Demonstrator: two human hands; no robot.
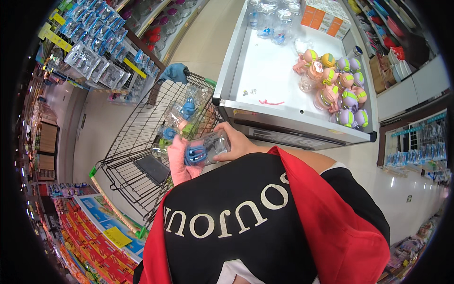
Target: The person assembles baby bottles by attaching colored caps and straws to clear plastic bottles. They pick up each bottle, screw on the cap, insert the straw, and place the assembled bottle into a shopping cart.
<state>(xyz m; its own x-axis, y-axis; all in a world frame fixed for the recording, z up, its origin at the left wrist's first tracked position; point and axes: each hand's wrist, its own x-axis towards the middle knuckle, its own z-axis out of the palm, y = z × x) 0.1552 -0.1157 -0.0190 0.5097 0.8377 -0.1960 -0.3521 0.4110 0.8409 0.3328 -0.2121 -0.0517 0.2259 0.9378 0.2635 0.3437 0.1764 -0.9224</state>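
Observation:
My right hand (235,142) is wrapped round the base of a clear plastic drinking bottle (215,143), which lies sideways in front of my chest. Its blue lid (195,154) points left. A pink cloth (177,160) presses against the lid and covers my left hand, whose fingers are hidden in it. Just beyond the cloth, a wire shopping cart (126,124) holds several clear bottles, among them one with a blue lid (188,110) and one with a green lid (187,129).
Ahead, a white display table (250,66) bears peach and purple lidded cups (328,94), clear bottles (279,28) and orange-white boxes (326,19). Hanging packets (94,61) fill a rack at left. Red packages (94,246) are stacked at lower left. More shelves stand at right.

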